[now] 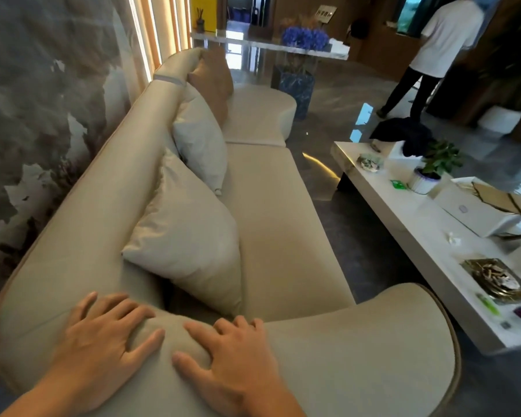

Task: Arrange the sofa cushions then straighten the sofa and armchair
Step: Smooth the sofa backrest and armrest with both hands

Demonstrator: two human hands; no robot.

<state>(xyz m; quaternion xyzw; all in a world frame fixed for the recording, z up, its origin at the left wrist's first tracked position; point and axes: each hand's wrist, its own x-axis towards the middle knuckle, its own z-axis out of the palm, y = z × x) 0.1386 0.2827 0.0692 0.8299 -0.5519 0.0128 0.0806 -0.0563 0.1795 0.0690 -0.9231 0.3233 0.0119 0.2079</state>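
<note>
A long beige sofa [271, 206] runs away from me along the left wall. Three cushions lean against its backrest: a pale one nearest [190, 239], a second pale one [199, 139] behind it, and a tan one [214, 79] at the far end. My left hand [103, 335] and my right hand [232, 356] lie flat, fingers spread, on the sofa's near armrest [358, 350], side by side. Neither hand holds anything.
A low white coffee table [409, 224] stands right of the sofa, carrying a potted plant [433, 170], a box and small items. A narrow strip of dark glossy floor separates them. A person in a white shirt [439, 46] stands far right. A console with blue flowers [304, 37] stands beyond.
</note>
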